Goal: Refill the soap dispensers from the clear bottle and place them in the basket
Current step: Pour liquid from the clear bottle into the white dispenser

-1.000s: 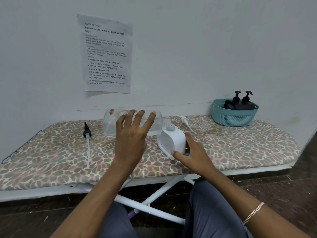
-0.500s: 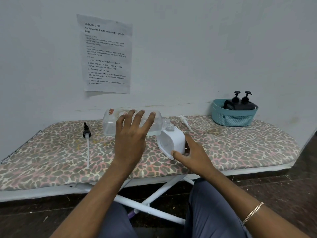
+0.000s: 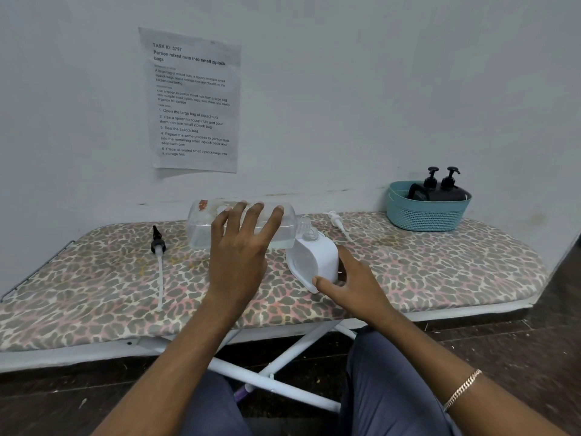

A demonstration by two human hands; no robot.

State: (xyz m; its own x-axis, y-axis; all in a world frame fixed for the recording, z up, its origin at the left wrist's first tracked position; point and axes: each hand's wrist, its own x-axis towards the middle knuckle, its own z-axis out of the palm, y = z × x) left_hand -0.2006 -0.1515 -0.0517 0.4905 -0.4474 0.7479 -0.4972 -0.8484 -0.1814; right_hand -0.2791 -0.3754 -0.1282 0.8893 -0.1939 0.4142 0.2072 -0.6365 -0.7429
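Bare forearms, gold chain bracelet, grey-blue trousers.

One wide-angle view, worn on the person's head, looks forward and down across the board toward the wall at 12 o'clock. It sits close: forearms enter from 6 o'clock, and the basket lies at 2 o'clock.

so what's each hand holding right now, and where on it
The left hand grips the clear bottle, lying sideways, round the middle of its body. The right hand holds the white dispenser low down, thumb on its near bottom corner.
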